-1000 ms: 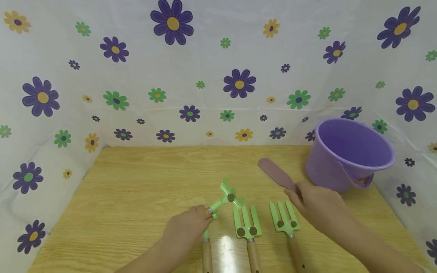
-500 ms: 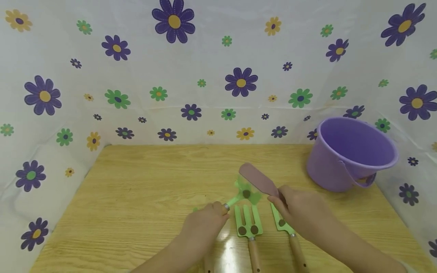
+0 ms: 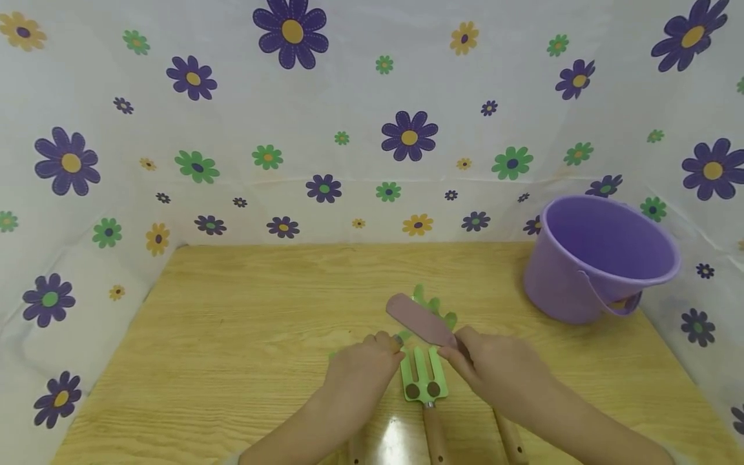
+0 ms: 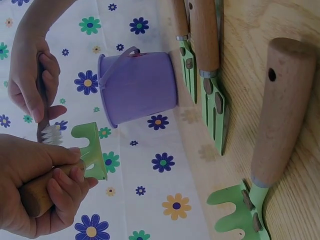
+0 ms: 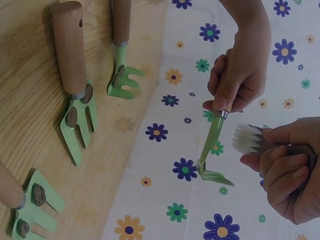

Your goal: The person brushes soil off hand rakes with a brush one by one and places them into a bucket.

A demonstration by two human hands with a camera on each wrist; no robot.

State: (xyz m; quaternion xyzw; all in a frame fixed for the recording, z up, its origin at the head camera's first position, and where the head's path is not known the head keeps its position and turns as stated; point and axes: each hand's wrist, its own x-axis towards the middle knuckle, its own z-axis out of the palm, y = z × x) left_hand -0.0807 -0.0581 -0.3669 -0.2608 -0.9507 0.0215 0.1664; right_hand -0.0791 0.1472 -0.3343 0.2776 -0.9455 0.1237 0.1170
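Observation:
My left hand (image 3: 366, 374) grips the wooden handle of a small hand rake with green tines (image 3: 434, 305), lifted above the table. My right hand (image 3: 502, 371) holds a scrub brush with a mauve back (image 3: 421, 320); its white bristles (image 5: 245, 138) face the rake. A small gap shows between bristles and rake in the right wrist view. From above, the brush hides much of the rake's head. Below lies a green hand fork (image 3: 430, 381) with brown lumps on its base. Another fork (image 5: 35, 200) and a third green tool (image 5: 122, 80) lie either side, also with brown lumps.
A purple bucket (image 3: 560, 278) stands at the table's back right, its handle hanging down the front. White cloth (image 3: 349, 84) printed with flowers rises behind and at both sides of the wooden table (image 3: 250, 303).
Both hands have come closer together. The left hand has carried the rake to the right, and the right hand has brought the brush left and down over the rake's head.

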